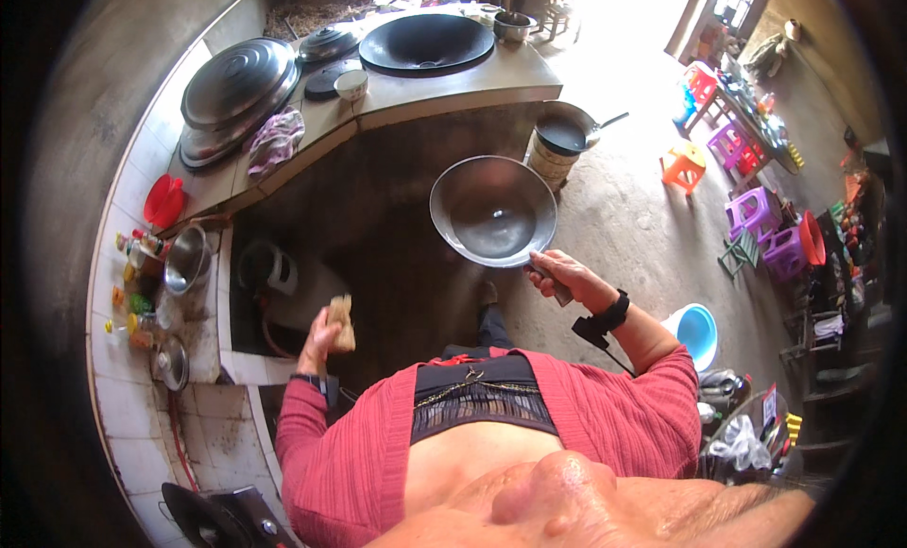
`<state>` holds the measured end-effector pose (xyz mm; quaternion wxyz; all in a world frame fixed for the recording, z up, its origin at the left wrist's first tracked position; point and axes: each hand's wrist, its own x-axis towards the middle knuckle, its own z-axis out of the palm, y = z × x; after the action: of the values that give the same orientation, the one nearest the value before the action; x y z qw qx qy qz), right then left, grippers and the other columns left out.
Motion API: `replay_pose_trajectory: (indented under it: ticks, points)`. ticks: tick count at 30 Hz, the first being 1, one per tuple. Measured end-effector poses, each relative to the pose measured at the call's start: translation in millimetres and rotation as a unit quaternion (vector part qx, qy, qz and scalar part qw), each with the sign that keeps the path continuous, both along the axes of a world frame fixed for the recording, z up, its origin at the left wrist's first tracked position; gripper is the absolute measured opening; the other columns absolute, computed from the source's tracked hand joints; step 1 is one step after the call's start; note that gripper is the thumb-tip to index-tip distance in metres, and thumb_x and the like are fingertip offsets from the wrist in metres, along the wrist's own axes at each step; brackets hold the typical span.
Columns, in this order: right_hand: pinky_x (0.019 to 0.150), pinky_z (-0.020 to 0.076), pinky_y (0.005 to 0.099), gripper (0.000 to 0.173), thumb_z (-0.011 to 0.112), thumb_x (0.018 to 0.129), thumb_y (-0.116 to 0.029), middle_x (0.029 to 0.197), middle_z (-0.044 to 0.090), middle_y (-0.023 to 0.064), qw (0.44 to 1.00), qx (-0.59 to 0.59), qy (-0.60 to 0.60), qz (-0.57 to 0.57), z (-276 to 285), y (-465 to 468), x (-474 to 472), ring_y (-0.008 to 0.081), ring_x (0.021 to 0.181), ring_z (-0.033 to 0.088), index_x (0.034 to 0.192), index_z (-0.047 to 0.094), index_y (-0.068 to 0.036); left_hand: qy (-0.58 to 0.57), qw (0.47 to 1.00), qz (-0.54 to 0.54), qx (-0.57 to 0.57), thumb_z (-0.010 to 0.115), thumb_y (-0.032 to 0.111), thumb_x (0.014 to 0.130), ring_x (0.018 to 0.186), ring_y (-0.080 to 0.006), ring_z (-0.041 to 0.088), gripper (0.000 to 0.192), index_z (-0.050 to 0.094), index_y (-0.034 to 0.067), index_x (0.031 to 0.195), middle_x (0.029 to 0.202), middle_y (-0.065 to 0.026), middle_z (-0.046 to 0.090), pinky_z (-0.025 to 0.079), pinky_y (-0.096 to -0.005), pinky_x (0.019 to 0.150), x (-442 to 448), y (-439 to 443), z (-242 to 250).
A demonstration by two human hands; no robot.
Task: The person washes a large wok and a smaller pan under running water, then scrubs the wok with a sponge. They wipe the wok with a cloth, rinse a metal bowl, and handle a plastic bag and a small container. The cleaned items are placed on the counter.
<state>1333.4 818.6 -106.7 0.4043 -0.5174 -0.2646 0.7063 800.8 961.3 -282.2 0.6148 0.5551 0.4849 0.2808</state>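
Observation:
My right hand (565, 277) is closed around the handle of a metal wok (494, 209). The wok is tilted, its shiny hollow turned up towards me, and it is held in the air above the floor. On the other side, my left hand (322, 335) grips a tan, rough-looking block (341, 325), perhaps a scrubber or loofah piece. Open space separates the block from the wok. Just beyond the wok, a pan with a long handle (608, 121) and a dark vessel (560, 135) rest on a cylindrical stand (550, 164).
A tiled stove (453, 80) carries a large built-in wok (427, 40), metal lids (237, 84), a bowl (351, 85) and a cloth (276, 140). A metal basin (186, 259) stands among bottles at left. Plastic stools (684, 167) and a blue-lined bucket (694, 335) are at right.

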Motion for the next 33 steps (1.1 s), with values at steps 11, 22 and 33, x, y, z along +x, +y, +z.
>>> replay_pose_trajectory:
  ticks: [11, 22, 33]
  points:
    - [0.046, 0.0375, 0.02, 0.04, 0.054, 0.096, -0.043, 0.07, 0.054, -0.0009, 0.991, 0.081, -0.069, 0.079, 48.2, 322.6, 169.8, 0.0045, 0.049, 0.044, 0.089, 0.055, -0.004, -0.139, 0.989, -0.038, 0.02, 0.05, 0.004, 0.085, 0.097, -0.016, 0.06, 0.044, 0.048, 0.003, 0.129, 0.11, -0.0057, 0.059, 0.051, -0.0335, 0.087, 319.8, 382.2, 176.5]
    - [0.048, 0.0399, 0.0207, 0.035, 0.054, 0.097, -0.038, 0.067, 0.048, -0.0034, 0.978, 0.137, -0.152, 0.049, 66.2, 617.0, 268.0, 0.0047, 0.055, 0.044, 0.084, 0.054, -0.006, -0.239, 0.945, -0.188, -0.117, 0.055, 0.009, 0.061, 0.083, -0.031, 0.067, 0.044, 0.055, -0.001, 0.103, 0.09, -0.0137, 0.06, 0.058, -0.0481, 0.069, 525.3, 777.4, 97.2]
    - [0.059, 0.0492, 0.0466, 0.033, 0.06, 0.091, -0.027, 0.072, 0.062, 0.026, 0.803, 0.137, -0.575, 0.085, 26.6, 799.0, 314.5, 0.04, 0.071, 0.065, 0.09, 0.05, 0.004, -0.231, 0.92, -0.27, -0.164, 0.056, 0.023, 0.086, 0.113, -0.028, 0.051, 0.046, 0.049, 0.001, 0.127, 0.124, -0.0111, 0.055, 0.037, -0.0406, 0.099, 653.3, 877.4, 16.7]
